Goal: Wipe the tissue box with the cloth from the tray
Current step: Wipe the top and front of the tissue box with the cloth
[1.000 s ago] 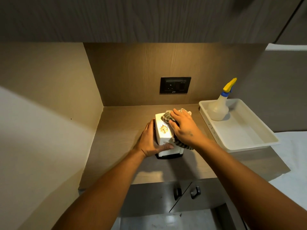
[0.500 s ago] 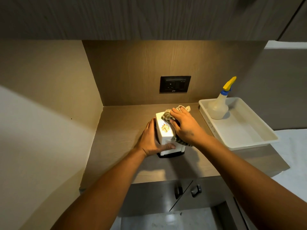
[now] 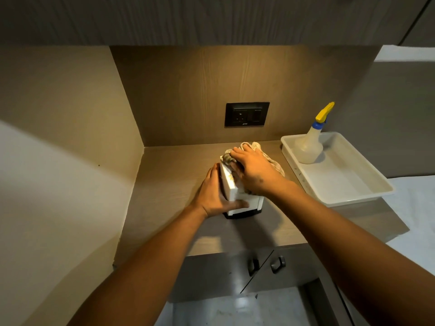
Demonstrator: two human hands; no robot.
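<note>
Bracing the white tissue box (image 3: 237, 196) on the tabletop (image 3: 169, 184) with your left hand (image 3: 215, 192) clasped around it, your right hand (image 3: 255, 171) presses the bunched cloth (image 3: 249, 148) across its top.

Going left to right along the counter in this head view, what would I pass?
Left hand → tissue box → right hand pressing the cloth → tray, with the spray bottle standing in its far left corner.
</note>
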